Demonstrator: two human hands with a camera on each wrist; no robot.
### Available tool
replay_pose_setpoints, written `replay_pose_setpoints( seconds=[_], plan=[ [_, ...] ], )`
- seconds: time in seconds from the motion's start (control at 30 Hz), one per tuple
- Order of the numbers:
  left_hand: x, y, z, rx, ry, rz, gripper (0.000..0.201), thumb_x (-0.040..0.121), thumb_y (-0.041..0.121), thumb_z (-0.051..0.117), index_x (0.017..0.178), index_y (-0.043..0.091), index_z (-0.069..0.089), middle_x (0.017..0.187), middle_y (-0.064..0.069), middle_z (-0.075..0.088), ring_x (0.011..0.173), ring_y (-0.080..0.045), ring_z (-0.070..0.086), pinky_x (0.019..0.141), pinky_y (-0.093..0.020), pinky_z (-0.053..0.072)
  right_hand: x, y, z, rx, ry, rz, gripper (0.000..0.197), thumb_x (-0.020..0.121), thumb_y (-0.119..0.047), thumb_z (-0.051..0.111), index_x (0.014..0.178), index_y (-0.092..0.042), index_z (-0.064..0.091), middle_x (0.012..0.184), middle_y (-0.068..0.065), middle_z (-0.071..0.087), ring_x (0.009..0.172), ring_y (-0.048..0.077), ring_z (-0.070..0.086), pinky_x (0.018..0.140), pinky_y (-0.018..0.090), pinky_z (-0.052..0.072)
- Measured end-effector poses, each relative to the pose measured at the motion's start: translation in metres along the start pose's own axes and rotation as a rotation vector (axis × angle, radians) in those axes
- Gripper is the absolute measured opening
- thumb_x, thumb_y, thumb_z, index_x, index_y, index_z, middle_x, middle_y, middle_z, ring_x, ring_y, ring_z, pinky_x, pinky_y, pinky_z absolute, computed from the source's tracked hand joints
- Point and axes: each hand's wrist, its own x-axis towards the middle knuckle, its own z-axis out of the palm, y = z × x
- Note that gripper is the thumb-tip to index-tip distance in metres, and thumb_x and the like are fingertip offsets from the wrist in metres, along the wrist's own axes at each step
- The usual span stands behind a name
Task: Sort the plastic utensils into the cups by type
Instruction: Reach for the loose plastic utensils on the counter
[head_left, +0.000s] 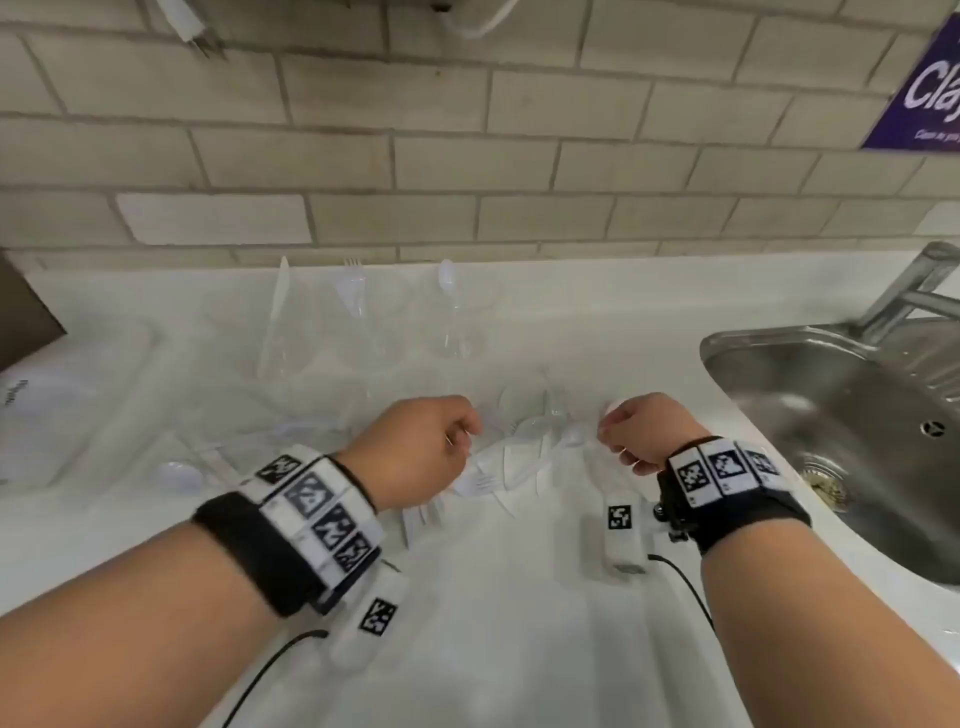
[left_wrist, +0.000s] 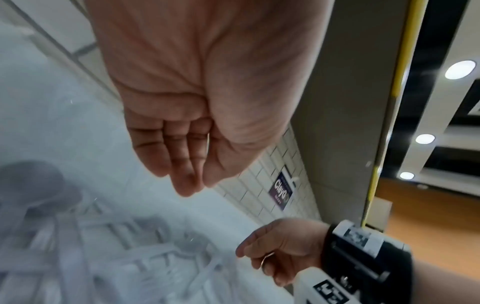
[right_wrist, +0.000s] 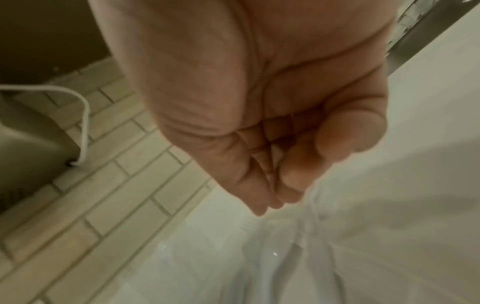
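Over utensil pile, both hands seemingly empty

A purple wall sign on the tiles reads "Cla", cut off; its smaller print is illegible.

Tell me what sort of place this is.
Probably a shared kitchenette or break room: a steel sink with a faucet set in a white counter, a tiled wall, and a purple sign.

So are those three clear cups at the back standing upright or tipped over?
Upright. The knife cup, fork cup and spoon cup stand near the wall, each with one utensil poking out the top.
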Motion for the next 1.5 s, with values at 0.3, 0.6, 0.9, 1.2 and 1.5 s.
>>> replay_pose_setpoints(
  seconds=[0.3, 0.6, 0.9, 1.2, 1.5],
  plan=[
    [0.066, -0.002, 0.054, 0.286, -0.306, -0.072, 0.038, 0.089, 0.010, 0.046, 0.115, 0.031, 0.064, 0.126, -0.003, 0.051, 0.110, -0.026, 0.056, 0.097, -0.031, 0.045, 0.042, -0.011, 0.028, -0.475, 0.008, 0.092, 0.026, 0.087, -0.031, 0.062, 0.079, -0.009, 0.052, 0.101, 0.010, 0.064, 0.096, 0.025, 0.063, 0.074, 0.028, 0.047],
    [0.085, 0.007, 0.056, 0.360, -0.271, -0.085, 0.025, 0.090, 0.008, 0.049, 0.110, 0.013, 0.063, 0.114, -0.006, 0.063, 0.104, -0.025, 0.059, 0.091, -0.033, 0.048, 0.049, -0.004, 0.023, -0.253, 0.108, 0.109, 0.036, 0.083, -0.013, 0.059, 0.117, -0.002, 0.054, 0.114, 0.016, 0.063, 0.104, 0.033, 0.063, 0.086, 0.037, 0.055],
    [0.091, 0.014, 0.062, 0.245, -0.241, -0.143, 0.030, 0.085, 0.014, 0.060, 0.115, 0.015, 0.056, 0.114, -0.004, 0.062, 0.104, -0.022, 0.057, 0.084, -0.027, 0.045, 0.036, -0.020, 0.026, -0.387, -0.003, -0.016, 0.043, 0.091, -0.011, 0.051, 0.134, -0.007, 0.051, 0.135, 0.010, 0.054, 0.123, 0.027, 0.053, 0.101, 0.033, 0.046],
    [0.091, 0.017, 0.060, 0.080, -0.269, -0.178, 0.040, 0.087, -0.003, 0.055, 0.122, 0.012, 0.063, 0.123, -0.006, 0.065, 0.110, -0.024, 0.061, 0.097, -0.033, 0.048, 0.020, -0.046, 0.047, -0.371, -0.200, -0.059, 0.043, 0.077, -0.036, 0.072, 0.107, -0.007, 0.062, 0.100, 0.008, 0.067, 0.086, 0.023, 0.066, 0.074, 0.031, 0.055],
    [0.099, 0.002, 0.032, 0.471, -0.086, -0.389, 0.049, 0.088, 0.013, 0.048, 0.136, 0.022, 0.044, 0.136, -0.004, 0.046, 0.126, -0.030, 0.040, 0.101, -0.043, 0.035, 0.024, -0.055, 0.061, -0.535, -0.072, -0.022, 0.039, 0.085, -0.019, 0.062, 0.119, -0.003, 0.052, 0.113, 0.007, 0.061, 0.106, 0.025, 0.061, 0.076, 0.029, 0.050]
  ],
)
